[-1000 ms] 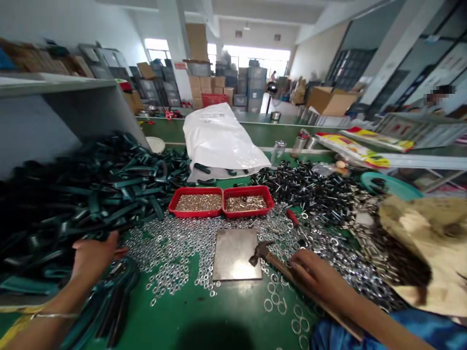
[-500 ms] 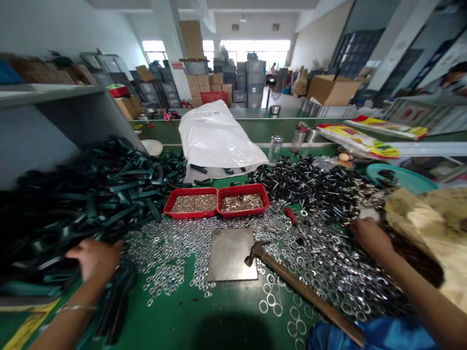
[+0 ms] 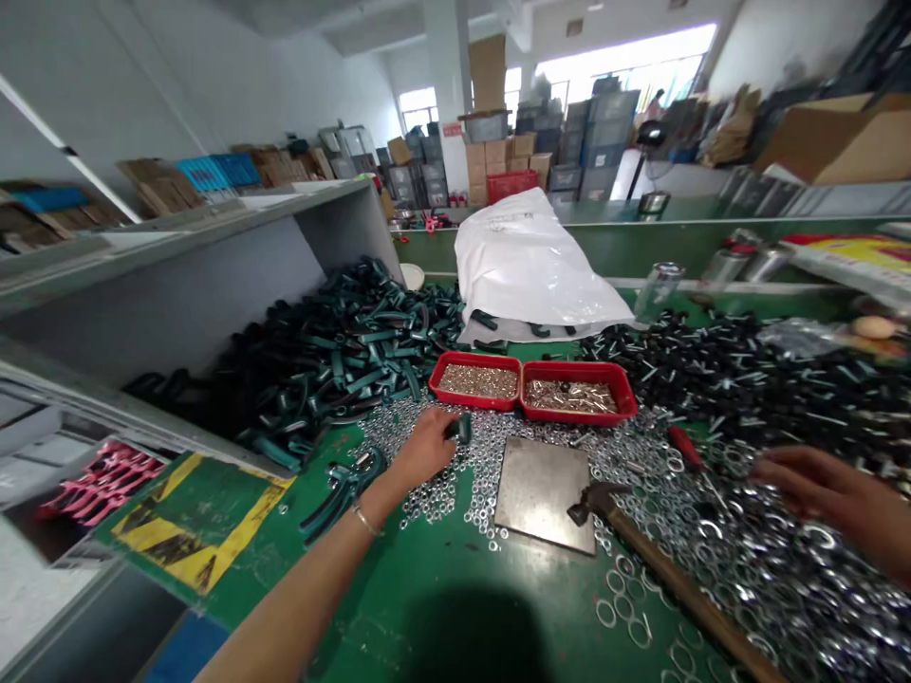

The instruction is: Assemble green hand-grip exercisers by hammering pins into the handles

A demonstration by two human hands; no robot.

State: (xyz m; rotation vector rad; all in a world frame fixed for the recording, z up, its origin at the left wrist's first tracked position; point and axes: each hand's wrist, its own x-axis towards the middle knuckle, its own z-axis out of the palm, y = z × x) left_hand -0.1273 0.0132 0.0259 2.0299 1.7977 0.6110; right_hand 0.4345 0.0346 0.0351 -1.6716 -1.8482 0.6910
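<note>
My left hand (image 3: 425, 446) is closed around a dark green curved handle (image 3: 462, 429), held above the small metal nuts or washers just in front of the red trays. My right hand (image 3: 829, 489) hovers over the heap of shiny metal rings (image 3: 797, 560) at the right. Its fingers are drawn together and blurred; what they hold, if anything, cannot be made out. Between my hands lie a flat steel plate (image 3: 545, 493) and a claw hammer (image 3: 661, 569), its head at the plate's right edge. A red-handled screwdriver (image 3: 684, 448) rests among the rings.
Dark green handles (image 3: 356, 351) are heaped at the left beside a grey shelf (image 3: 342, 223). Two red trays (image 3: 523, 398) of small metal pieces stand behind the plate. Behind them lies a white sack (image 3: 527, 266). Black-headed bolts (image 3: 712, 370) spread to the right.
My left hand has moved right from the handle pile, now with a handle in it. My right hand has come away from the black bolts toward the rings. The view has turned left.
</note>
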